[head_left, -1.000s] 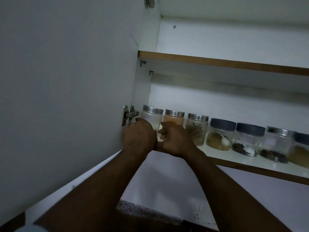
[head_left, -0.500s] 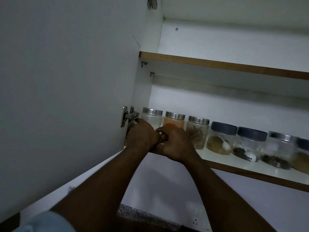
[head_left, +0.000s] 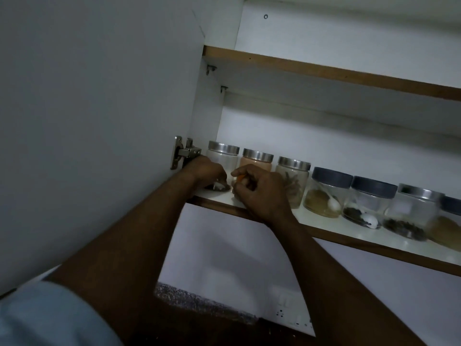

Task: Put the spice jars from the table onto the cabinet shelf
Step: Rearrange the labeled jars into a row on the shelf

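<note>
Where left hand grips, clear jar w/ steel lid, whitish inside.

Left hand, right hand now apart

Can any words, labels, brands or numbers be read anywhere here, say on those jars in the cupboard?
No text can be read.
Pale patch on one silver-lidded spice jar on the shelf: perhaps a label, too blurred to read.
Other spice jars: no lettering visible.
Wall socket: no markings legible.
</note>
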The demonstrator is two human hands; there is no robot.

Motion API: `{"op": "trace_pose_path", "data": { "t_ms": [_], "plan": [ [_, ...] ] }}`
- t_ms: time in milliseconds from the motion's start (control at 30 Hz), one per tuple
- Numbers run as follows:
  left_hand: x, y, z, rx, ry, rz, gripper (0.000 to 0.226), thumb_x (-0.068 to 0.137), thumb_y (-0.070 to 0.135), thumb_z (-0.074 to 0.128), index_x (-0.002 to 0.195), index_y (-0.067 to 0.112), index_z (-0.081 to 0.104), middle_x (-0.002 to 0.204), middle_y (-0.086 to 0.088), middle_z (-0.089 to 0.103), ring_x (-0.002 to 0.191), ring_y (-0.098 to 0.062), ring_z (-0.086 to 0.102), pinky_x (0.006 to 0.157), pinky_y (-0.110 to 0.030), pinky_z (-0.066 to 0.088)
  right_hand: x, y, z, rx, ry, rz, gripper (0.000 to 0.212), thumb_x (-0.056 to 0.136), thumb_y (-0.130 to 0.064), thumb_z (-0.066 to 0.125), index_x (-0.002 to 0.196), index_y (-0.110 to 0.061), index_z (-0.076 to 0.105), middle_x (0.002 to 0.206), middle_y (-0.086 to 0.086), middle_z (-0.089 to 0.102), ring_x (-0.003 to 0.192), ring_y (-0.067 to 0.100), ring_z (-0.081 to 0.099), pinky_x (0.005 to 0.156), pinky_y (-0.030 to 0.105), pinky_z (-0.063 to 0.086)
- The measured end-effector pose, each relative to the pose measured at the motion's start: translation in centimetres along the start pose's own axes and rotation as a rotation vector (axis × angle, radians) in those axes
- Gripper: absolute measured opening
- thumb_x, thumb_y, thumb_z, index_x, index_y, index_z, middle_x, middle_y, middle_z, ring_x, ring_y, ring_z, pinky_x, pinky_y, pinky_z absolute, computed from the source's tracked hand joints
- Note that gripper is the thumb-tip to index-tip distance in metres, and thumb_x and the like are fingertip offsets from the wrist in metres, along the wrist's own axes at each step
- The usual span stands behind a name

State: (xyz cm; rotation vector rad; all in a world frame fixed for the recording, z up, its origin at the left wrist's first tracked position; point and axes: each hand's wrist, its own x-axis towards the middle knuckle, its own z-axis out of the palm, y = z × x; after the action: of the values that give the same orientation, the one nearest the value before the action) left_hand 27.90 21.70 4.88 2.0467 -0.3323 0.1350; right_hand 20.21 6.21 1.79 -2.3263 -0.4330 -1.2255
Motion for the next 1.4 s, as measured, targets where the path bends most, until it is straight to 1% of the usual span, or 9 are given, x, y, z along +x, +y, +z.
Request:
{"op": "trace_pose_path", "data": {
  "t_ms": [167, 267, 400, 600, 833, 1033, 1100, 1200, 1400],
  "plan": [
    [-0.2, -0.5, 1.4, 0.133, 0.058, 0.035, 0.06, 0.074, 0.024, 0.087, 0.123, 0.003, 0.059, 0.112, -0.009, 0.062, 0.099, -0.026, 0.061, 0.079, -0.032, 0.051, -0.2, 0.7, -0.1, 0.026, -0.017, 0.067, 0.021, 0.084, -0.02, 0.068, 0.103, -0.02, 0.075, 0.072, -0.004, 0.072, 0.066, 0.012, 0.07, 0.069, 0.04, 0.061],
    [-0.4, -1.5, 2.1, 0.16, 0.18, 0.091, 0.072, 0.065, 0.035, 0.092, 0.122, 0.007, 0.058, 0.109, -0.007, 0.064, 0.089, -0.022, 0.057, 0.067, -0.026, 0.042, -0.7, 0.4, 0.2, -0.013, 0.009, 0.043, 0.021, 0.085, -0.021, 0.065, 0.103, -0.02, 0.076, 0.074, -0.008, 0.071, 0.067, 0.006, 0.068, 0.069, 0.035, 0.06],
    [-0.4, -2.0, 3.8, 0.273, 0.283, 0.1, 0.082, 0.065, 0.047, 0.089, 0.128, 0.007, 0.054, 0.123, -0.011, 0.065, 0.11, -0.028, 0.064, 0.076, -0.031, 0.05, -1.5, 0.3, 0.4, -0.04, 0.07, 0.021, 0.024, 0.089, -0.02, 0.062, 0.11, -0.02, 0.073, 0.085, -0.011, 0.072, 0.076, 0.002, 0.067, 0.073, 0.029, 0.059],
    [0.5, -1.6, 5.1, 0.342, 0.373, 0.083, 0.088, 0.073, 0.056, 0.08, 0.135, 0.009, 0.039, 0.124, -0.013, 0.063, 0.111, -0.031, 0.064, 0.076, -0.037, 0.05, 1.5, -0.9, -0.4, -0.163, 0.235, -0.164, 0.018, 0.088, -0.022, 0.066, 0.106, -0.02, 0.07, 0.094, -0.009, 0.072, 0.085, 0.007, 0.064, 0.074, 0.026, 0.053],
    [1.1, -2.3, 5.3, 0.365, 0.34, 0.063, 0.108, 0.069, 0.07, 0.076, 0.143, 0.003, 0.034, 0.13, -0.013, 0.061, 0.114, -0.031, 0.064, 0.073, -0.035, 0.044, 8.3, -1.0, 1.3, -0.601, -0.193, -0.107, 0.054, 0.087, -0.049, 0.064, 0.134, -0.022, 0.059, 0.13, 0.004, 0.062, 0.121, 0.028, 0.055, 0.1, 0.043, 0.039],
    [1.7, -2.3, 4.9, 0.385, 0.337, 0.113, 0.114, 0.062, 0.078, 0.075, 0.143, 0.005, 0.04, 0.136, -0.011, 0.058, 0.122, -0.029, 0.06, 0.085, -0.036, 0.049, 10.2, -0.6, 3.2, -0.587, -0.282, -0.07, 0.052, 0.081, -0.054, 0.068, 0.124, -0.026, 0.06, 0.116, 0.001, 0.065, 0.105, 0.024, 0.062, 0.093, 0.039, 0.038],
    [1.9, -2.1, 4.7, 0.39, 0.284, 0.099, 0.112, 0.067, 0.074, 0.075, 0.147, 0.005, 0.037, 0.141, -0.013, 0.055, 0.127, -0.029, 0.057, 0.092, -0.037, 0.049, 10.3, -0.5, 3.0, -0.527, -0.308, -0.039, 0.044, 0.078, -0.041, 0.072, 0.117, -0.024, 0.059, 0.11, -0.001, 0.067, 0.099, 0.025, 0.063, 0.083, 0.034, 0.038],
    [1.6, -2.6, 4.4, 0.328, 0.329, 0.091, 0.082, 0.072, 0.052, 0.077, 0.134, 0.008, 0.045, 0.124, -0.01, 0.064, 0.11, -0.028, 0.063, 0.073, -0.031, 0.046, 10.3, -0.2, 2.4, -0.423, -0.355, 0.014, 0.041, 0.076, -0.024, 0.072, 0.114, -0.024, 0.057, 0.105, -0.001, 0.069, 0.095, 0.025, 0.062, 0.076, 0.031, 0.041],
    [0.6, -2.9, 4.0, 0.297, 0.371, 0.12, 0.054, 0.076, 0.04, 0.079, 0.118, 0.01, 0.061, 0.112, -0.006, 0.07, 0.101, -0.024, 0.067, 0.071, -0.027, 0.044, 9.9, -0.5, 2.2, -0.366, -0.367, -0.013, 0.048, 0.08, -0.037, 0.079, 0.119, -0.023, 0.056, 0.111, 0.003, 0.068, 0.096, 0.023, 0.062, 0.082, 0.037, 0.054]
  ]
}}
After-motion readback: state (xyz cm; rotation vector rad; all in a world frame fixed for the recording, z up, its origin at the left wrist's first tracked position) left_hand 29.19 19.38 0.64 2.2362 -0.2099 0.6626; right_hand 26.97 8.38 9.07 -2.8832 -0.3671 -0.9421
